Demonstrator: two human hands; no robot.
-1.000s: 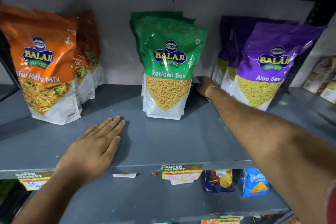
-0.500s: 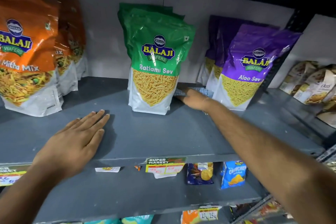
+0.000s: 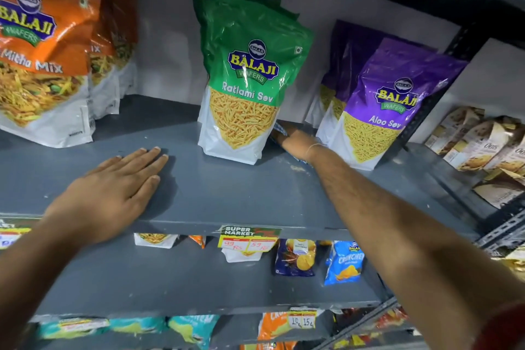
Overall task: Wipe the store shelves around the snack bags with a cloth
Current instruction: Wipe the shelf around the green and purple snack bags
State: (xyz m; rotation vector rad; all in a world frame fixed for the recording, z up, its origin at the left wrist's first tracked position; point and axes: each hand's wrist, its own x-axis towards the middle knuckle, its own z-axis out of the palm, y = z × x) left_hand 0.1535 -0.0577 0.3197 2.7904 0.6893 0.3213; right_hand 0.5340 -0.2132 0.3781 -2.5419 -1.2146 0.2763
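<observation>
On the grey shelf [image 3: 227, 190] stand orange Mitha Mix bags [image 3: 42, 60] at the left, green Ratlami Sev bags [image 3: 244, 71] in the middle and purple Aloo Sev bags [image 3: 389, 94] at the right. My right hand [image 3: 295, 140] reaches into the gap between the green and purple bags and presses a blue checked cloth [image 3: 279, 128] onto the shelf; only a corner of the cloth shows. My left hand [image 3: 113, 193] lies flat on the shelf near its front edge, fingers spread, holding nothing.
Brown snack packs [image 3: 477, 145] fill the neighbouring shelf at the right, behind a black upright post [image 3: 443, 77]. A price tag [image 3: 247, 239] hangs on the shelf's front edge. Lower shelves hold small chip packets [image 3: 343, 261]. Another shelf overhangs above.
My right hand with the cloth slid forward out of the gap, then back in beside the green bag. The view shifted right and closer. My left hand stayed flat on the shelf.
</observation>
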